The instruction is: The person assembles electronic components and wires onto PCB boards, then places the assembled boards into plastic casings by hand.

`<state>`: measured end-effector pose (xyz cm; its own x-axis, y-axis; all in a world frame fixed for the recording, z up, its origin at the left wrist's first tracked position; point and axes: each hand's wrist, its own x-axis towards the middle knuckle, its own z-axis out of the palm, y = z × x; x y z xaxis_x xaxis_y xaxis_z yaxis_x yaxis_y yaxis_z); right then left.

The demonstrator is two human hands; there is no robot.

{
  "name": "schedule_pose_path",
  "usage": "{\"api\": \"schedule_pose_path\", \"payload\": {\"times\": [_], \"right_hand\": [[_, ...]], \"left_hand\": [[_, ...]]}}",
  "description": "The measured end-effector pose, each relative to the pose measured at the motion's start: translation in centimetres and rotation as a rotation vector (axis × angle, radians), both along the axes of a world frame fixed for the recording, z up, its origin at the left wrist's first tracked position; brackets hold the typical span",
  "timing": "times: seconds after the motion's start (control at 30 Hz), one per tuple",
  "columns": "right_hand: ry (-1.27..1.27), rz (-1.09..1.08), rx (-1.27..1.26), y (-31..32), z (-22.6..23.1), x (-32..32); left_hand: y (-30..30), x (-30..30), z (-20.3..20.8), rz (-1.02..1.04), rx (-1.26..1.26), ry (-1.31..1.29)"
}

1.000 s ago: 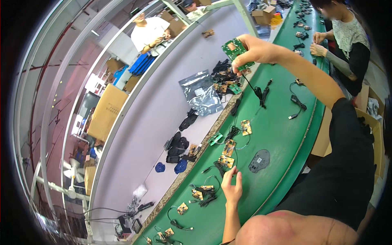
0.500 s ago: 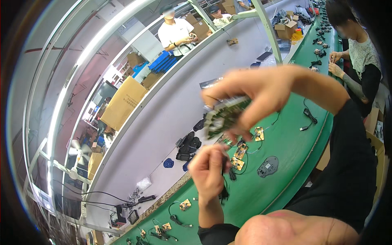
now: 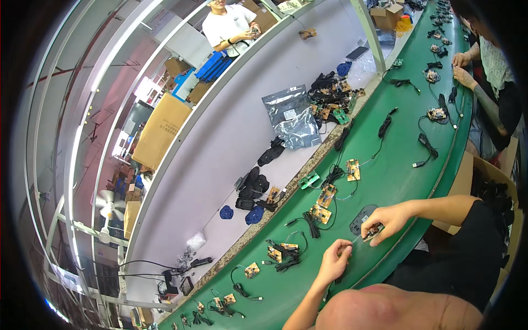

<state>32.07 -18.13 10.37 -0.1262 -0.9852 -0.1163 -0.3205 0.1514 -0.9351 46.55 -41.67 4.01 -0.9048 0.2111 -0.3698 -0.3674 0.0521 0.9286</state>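
Observation:
Over the near edge of the green conveyor belt [image 3: 385, 165], my right hand [image 3: 391, 221] pinches a small circuit board [image 3: 374, 232] between thumb and fingers. A thin wire runs from this board toward my left hand [image 3: 335, 260], whose fingertips are closed on it. Below the left hand a black cable [image 3: 330, 290] hangs down, partly hidden by the wrist. Directly beyond the right hand lies a dark grey plastic base plate [image 3: 361, 215], partly covered by the fingers. Farther up the belt, tan circuit boards [image 3: 320, 214] rest with coiled black cables [image 3: 311, 225].
A granite-like strip [image 3: 275, 204] separates the belt from a pale shelf holding a silvery bag [image 3: 294, 116], a heap of boards [image 3: 335, 96] and black plastic parts [image 3: 253, 187]. At right, a co-worker's hands [image 3: 463, 69] are over the belt. Another person [image 3: 228, 27] stands beyond the frame.
Both hands have come down and toward me, low over the belt. The blurred green board seen in my right hand is replaced there by a small board. The view has shifted, uncovering the silvery bag.

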Motion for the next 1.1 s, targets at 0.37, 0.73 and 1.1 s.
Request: {"api": "schedule_pose_path", "payload": {"times": [0.37, 0.73, 1.1], "right_hand": [[0.006, -0.531, -0.427, -2.5, -7.8, -6.0], [0.049, -0.517, -0.352, -2.4, -8.9, -5.7], [0.152, -0.434, -0.355, -4.0, -8.9, -5.7]], "left_hand": [[1.7, -5.7, -2.5, 0.501, -0.358, 0.481], [1.7, -5.3, -1.9, 0.432, -0.440, 0.350], [2.1, -4.5, -0.7, 0.326, -0.644, 0.472]]}}
